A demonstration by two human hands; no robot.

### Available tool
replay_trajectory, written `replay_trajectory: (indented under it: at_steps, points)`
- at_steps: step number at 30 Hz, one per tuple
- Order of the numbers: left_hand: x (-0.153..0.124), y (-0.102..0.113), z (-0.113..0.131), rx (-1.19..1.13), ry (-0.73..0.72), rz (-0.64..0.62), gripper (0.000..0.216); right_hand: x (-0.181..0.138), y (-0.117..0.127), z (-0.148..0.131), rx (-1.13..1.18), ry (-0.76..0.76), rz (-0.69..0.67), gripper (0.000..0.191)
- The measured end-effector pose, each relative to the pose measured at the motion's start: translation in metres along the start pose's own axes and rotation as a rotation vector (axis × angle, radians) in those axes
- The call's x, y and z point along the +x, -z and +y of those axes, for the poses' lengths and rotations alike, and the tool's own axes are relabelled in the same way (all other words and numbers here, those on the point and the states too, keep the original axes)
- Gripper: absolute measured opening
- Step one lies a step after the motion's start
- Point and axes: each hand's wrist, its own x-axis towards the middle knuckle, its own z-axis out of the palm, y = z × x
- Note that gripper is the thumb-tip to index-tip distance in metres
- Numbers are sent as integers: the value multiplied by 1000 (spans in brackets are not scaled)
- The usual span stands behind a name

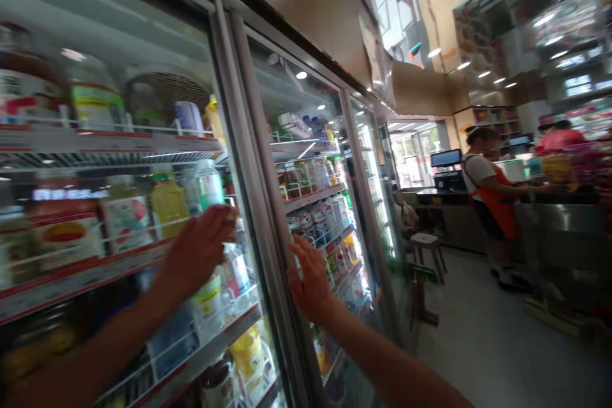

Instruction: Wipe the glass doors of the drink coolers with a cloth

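My left hand [203, 252] is raised before the left glass door of a drinks fridge, blurred, its fingers reaching toward the door's right edge. The fingers look loosely bent, and I see no clear object in them. My right hand [313, 284] is at the metal door frame [275, 236] between two doors, fingers apart and tips close to or touching its right side. Behind the left glass, shelves hold bottles, among them a yellow-green bottle [168, 203] and a large bottle with a white label [67, 229]. Cans and bottles [318, 220] fill the shelves behind the middle door.
Further right, a third fridge door [375, 166] follows. A stool [425, 241] stands on the grey floor [471, 338]. A person in an orange apron [502, 194] works by the counter with a monitor [446, 158]. A metal-sided counter [564, 229] bears colourful goods.
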Motion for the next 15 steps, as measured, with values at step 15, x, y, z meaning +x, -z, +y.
replay_trajectory:
  at_steps: [15]
  points:
    - [-14,0,27,-7,-371,-514,61,-28,-18,-2,74,-25,-15,40]
